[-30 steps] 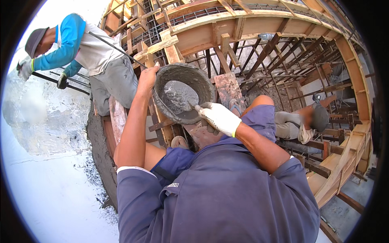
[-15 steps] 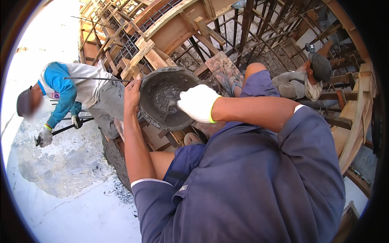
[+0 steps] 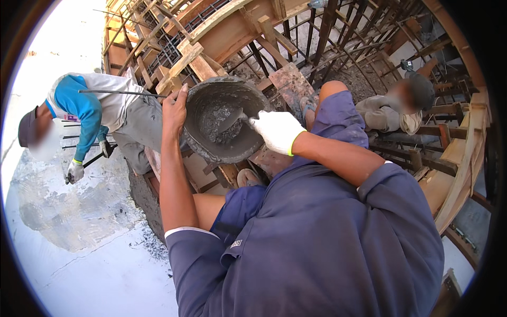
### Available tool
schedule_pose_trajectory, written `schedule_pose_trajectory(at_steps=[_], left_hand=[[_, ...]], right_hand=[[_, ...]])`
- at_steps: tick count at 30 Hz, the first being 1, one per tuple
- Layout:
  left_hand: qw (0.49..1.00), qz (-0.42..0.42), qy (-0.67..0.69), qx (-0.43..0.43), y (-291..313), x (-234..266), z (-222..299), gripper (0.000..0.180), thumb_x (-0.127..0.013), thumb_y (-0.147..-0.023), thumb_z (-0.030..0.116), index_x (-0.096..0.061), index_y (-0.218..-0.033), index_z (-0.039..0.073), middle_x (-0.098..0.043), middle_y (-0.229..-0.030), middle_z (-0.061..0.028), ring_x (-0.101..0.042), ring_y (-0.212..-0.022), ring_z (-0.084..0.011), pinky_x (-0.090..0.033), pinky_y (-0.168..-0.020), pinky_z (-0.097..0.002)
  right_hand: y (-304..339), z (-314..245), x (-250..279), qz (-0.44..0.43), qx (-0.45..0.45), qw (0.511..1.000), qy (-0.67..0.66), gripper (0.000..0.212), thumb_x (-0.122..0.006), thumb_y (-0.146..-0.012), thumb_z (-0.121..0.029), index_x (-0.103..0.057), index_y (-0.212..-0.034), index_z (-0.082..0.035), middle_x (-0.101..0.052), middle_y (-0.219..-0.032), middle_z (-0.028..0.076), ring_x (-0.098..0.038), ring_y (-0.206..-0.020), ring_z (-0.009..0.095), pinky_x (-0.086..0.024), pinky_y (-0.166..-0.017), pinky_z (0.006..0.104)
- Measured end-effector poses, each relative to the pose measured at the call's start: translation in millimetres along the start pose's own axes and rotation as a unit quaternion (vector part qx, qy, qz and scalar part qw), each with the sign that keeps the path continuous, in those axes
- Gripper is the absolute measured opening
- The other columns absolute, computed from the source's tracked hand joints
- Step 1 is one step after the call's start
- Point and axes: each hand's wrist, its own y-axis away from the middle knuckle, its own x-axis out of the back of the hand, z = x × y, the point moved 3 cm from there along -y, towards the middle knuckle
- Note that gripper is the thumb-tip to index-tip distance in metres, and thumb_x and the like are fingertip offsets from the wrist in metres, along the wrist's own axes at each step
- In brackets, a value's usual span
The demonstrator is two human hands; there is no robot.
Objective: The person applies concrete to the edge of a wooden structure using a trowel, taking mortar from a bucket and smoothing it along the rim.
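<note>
Far left, a co-worker (image 3: 79,108) bends over a dark bar (image 3: 93,160), and here's a thin rod (image 3: 124,93) running right up to the bare left hand (image 3: 174,110): a knock on it could jolt that hold. In the middle, the bucket (image 3: 255,98), out between both hands; should its rim slip, the grey mortar (image 3: 211,121) could slop over. Further right, a hard scrape might twist the trowel (image 3: 231,123) loose from the white-gloved right hand (image 3: 277,132). Now the fingers! Left ones, bent and barely spread, grip the bucket's left rim; how firmly, can't tell. Right ones curl closed around the trowel's handle, blade in the mortar.
</note>
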Motion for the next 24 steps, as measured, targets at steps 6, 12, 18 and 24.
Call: schedule_pose_trajectory(at_steps=[6, 12, 18, 24], left_hand=[[0.996, -0.048, -0.072, -0.03, -1.4, -21.7, 23.4, 0.05, -0.067, -0.102, 0.04, -0.074, -0.112, -0.008, -0.07, -0.092, -0.005, -0.059, -0.09, -0.0131, -0.048, -0.086, -0.0294], [0.993, -0.057, -0.074, -0.066, 11.8, -21.8, 36.8, 0.049, -0.065, -0.103, 0.039, -0.073, -0.109, -0.009, -0.067, -0.087, -0.0034, -0.057, -0.084, -0.0117, -0.048, -0.081, -0.0288], [0.99, -0.081, -0.082, -0.088, 7.7, -35.5, 35.8, 0.051, -0.064, -0.103, 0.042, -0.072, -0.106, -0.009, -0.067, -0.083, -0.0046, -0.057, -0.083, -0.0131, -0.049, -0.08, -0.0313], [0.989, -0.101, -0.074, -0.073, 4.1, -27.8, 34.1, 0.055, -0.064, -0.102, 0.045, -0.072, -0.11, -0.009, -0.07, -0.09, -0.0082, -0.061, -0.089, -0.015, -0.05, -0.085, -0.0331]], right_hand=[[-52.7, -17.2, -18.1, 0.112, 0.007, 0.994, 0.005, 0.022, -0.051, -0.095, -0.015, -0.067, -0.103, -0.002, -0.071, -0.097, 0.021, -0.072, -0.086, 0.038, -0.057, -0.073, 0.0488], [-32.8, -22.0, -10.7, -0.04, 0.116, 0.991, 0.059, 0.026, -0.053, -0.094, -0.015, -0.071, -0.102, 0.002, -0.074, -0.092, 0.019, -0.073, -0.082, 0.036, -0.058, -0.072, 0.0468], [-45.5, -3.6, 34.4, 0.119, 0.128, 0.982, 0.075, 0.023, -0.054, -0.097, -0.019, -0.072, -0.103, -0.007, -0.072, -0.102, 0.016, -0.072, -0.089, 0.035, -0.057, -0.073, 0.0461], [-50.4, -4.8, 3.7, -0.03, 0.149, 0.987, 0.052, 0.026, -0.053, -0.097, -0.022, -0.073, -0.097, -0.005, -0.073, -0.084, 0.02, -0.072, -0.08, 0.039, -0.057, -0.075, 0.0502]])
